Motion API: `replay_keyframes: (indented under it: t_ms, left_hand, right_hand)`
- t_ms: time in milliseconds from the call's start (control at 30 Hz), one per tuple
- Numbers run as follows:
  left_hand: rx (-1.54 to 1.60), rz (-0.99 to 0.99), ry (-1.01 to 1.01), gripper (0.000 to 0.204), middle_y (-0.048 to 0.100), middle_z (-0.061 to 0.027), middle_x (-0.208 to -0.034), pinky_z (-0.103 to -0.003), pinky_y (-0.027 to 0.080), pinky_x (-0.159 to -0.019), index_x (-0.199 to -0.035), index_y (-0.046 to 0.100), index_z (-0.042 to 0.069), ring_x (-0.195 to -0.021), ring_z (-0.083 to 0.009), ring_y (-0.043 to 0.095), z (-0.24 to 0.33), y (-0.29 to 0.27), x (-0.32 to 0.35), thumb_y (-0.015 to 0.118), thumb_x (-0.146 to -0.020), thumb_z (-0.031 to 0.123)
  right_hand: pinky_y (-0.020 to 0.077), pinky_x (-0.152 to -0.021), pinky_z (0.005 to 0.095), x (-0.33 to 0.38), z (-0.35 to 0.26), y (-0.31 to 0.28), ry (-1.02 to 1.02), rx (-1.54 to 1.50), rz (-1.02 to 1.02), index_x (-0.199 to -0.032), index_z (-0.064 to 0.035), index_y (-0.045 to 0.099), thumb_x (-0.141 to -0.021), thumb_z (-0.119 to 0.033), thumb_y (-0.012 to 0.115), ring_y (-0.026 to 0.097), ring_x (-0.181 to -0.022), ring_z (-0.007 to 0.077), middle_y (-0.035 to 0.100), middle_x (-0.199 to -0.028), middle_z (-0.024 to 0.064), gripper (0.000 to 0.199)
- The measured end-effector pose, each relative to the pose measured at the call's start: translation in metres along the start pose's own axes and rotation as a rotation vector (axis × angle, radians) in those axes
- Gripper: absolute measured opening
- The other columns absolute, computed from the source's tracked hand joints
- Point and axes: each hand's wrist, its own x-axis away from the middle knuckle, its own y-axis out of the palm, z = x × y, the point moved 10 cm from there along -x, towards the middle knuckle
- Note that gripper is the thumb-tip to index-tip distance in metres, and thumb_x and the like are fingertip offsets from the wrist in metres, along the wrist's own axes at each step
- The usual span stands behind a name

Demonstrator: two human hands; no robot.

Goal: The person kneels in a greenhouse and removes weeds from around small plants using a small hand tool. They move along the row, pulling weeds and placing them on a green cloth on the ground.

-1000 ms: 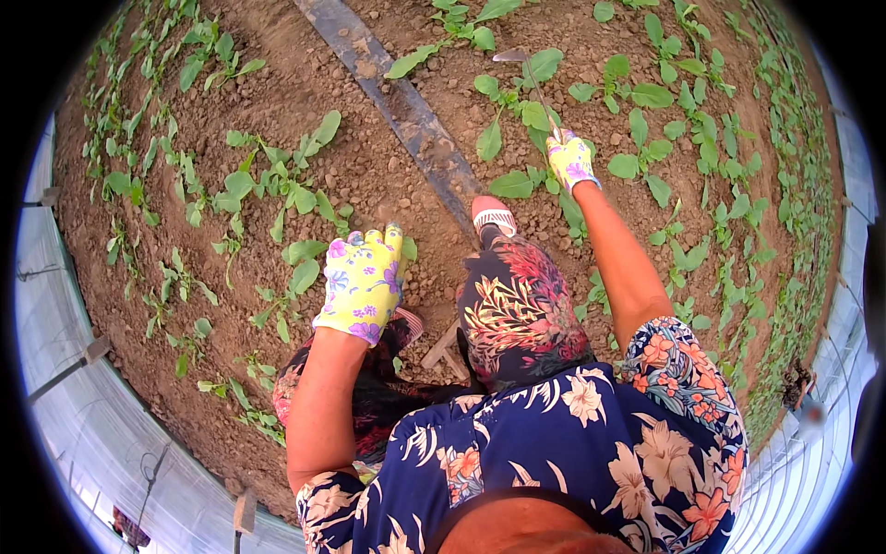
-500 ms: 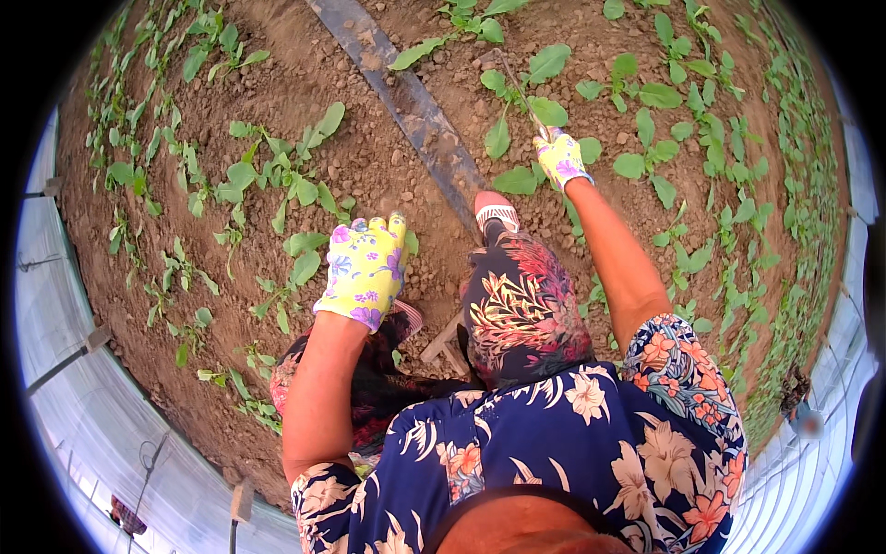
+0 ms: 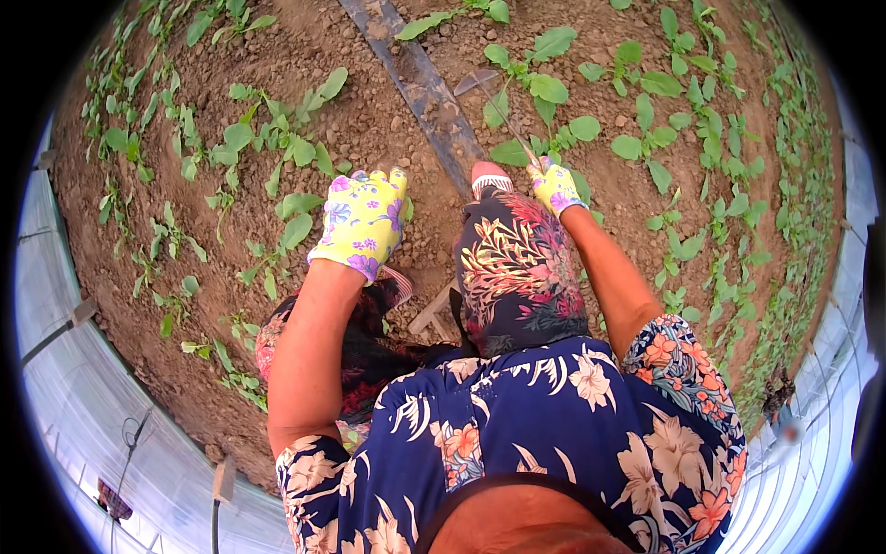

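Hoeing among seedlings in a soil bed

The right hand [image 3: 556, 186] was clamped on a thin-handled hoe [image 3: 498, 103], its blade on far soil beside the drip tape [image 3: 425, 88]; it looked light and stiff, best gripped low on the handle. The left hand [image 3: 363, 222] hovered slack, holding nothing. The handle's near end was hidden by the glove.

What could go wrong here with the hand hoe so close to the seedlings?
The thin metal-bladed hand hoe gripped by the right hand sits among the broad-leaved green seedlings, so a stroke might cut one. Its blade also lies near the dark flat irrigation strip, which could get nicked. The left hand hovers open over loose brown soil.
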Motion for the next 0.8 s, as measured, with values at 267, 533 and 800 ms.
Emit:
replay_keyframes:
  t_ms: [267, 533, 800]
  left_hand:
    - [0.018, -0.012, -0.034, 0.027, 0.061, -0.0118, -0.092, -0.043, 0.043, -0.077, -0.106, 0.054, 0.009, -0.09, -0.03, 0.059, -0.012, 0.001, 0.029, 0.057, -0.081, 0.019]
    - [0.011, -0.008, -0.005, 0.03, 0.061, -0.0115, -0.093, -0.043, 0.042, -0.076, -0.11, 0.054, 0.007, -0.09, -0.0296, 0.059, -0.016, 0.006, 0.018, 0.055, -0.083, 0.02]
    - [-0.001, 0.038, 0.008, 0.029, 0.062, -0.0111, -0.093, -0.042, 0.042, -0.075, -0.107, 0.055, 0.006, -0.09, -0.0281, 0.059, -0.017, -0.006, 0.007, 0.056, -0.082, 0.022]
  right_hand:
    - [0.0455, -0.081, 0.0472, 0.014, -0.06, -0.026, -0.098, -0.148, 0.169, -0.113, -0.002, 0.057, -0.088, -0.039, 0.051, 0.058, -0.092, 0.0439, 0.061, -0.095, 0.0283, 0.045]
    - [0.044, -0.086, 0.0472, -0.058, -0.063, 0.001, -0.014, 0.064, 0.027, -0.108, -0.0012, 0.058, -0.088, -0.039, 0.048, 0.056, -0.1, 0.0427, 0.06, -0.103, 0.0282, 0.044]
    - [0.0445, -0.087, 0.0462, -0.092, -0.091, -0.006, 0.04, 0.013, 0.046, -0.115, -0.0012, 0.056, -0.09, -0.034, 0.046, 0.057, -0.1, 0.0414, 0.06, -0.106, 0.0272, 0.043]
